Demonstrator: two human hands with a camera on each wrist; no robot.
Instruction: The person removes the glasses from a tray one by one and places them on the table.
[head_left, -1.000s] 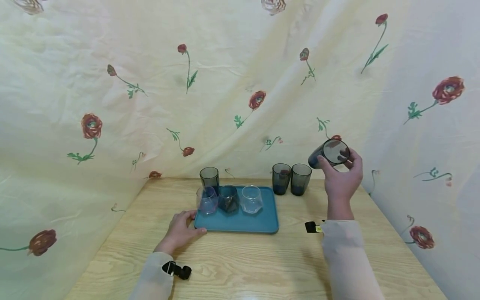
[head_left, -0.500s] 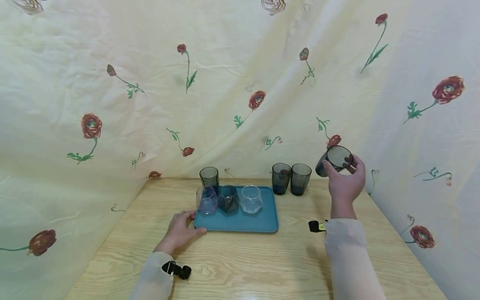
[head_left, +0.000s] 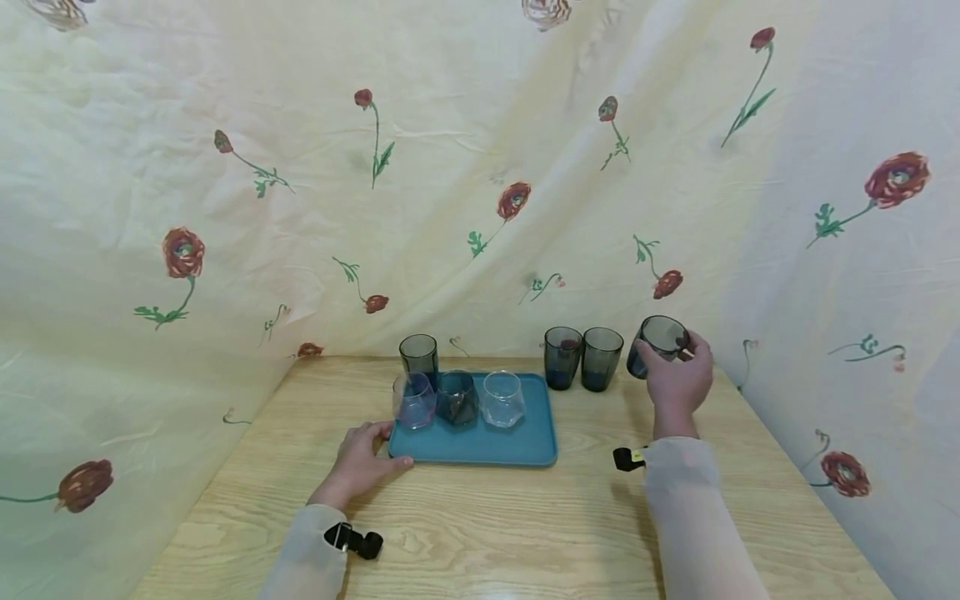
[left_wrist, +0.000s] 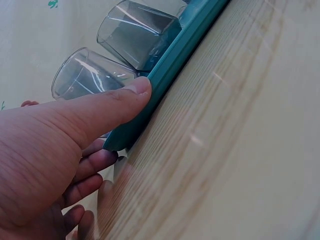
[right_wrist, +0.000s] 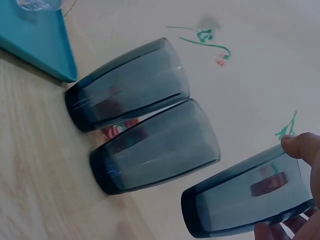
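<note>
My right hand grips a smoky grey tumbler near its rim, thumb on one side and fingers on the other. The tumbler is slightly tilted and its base appears just above the table at the back right. Two matching tumblers, a nearer-left one and another, stand upright and close together to its left. My left hand holds the front left corner of a blue tray, thumb along the front rim and fingers at the left side. On the tray stand a pinkish glass, a dark glass and a clear glass.
One more grey tumbler stands behind the pinkish glass at the tray's back left. A flower-printed cloth hangs close behind the wooden table and along both sides.
My right hand has brought the tumbler down and turned it more upright, first shifting right, then back left beside the two tumblers. My left hand and the tray have stayed put.
</note>
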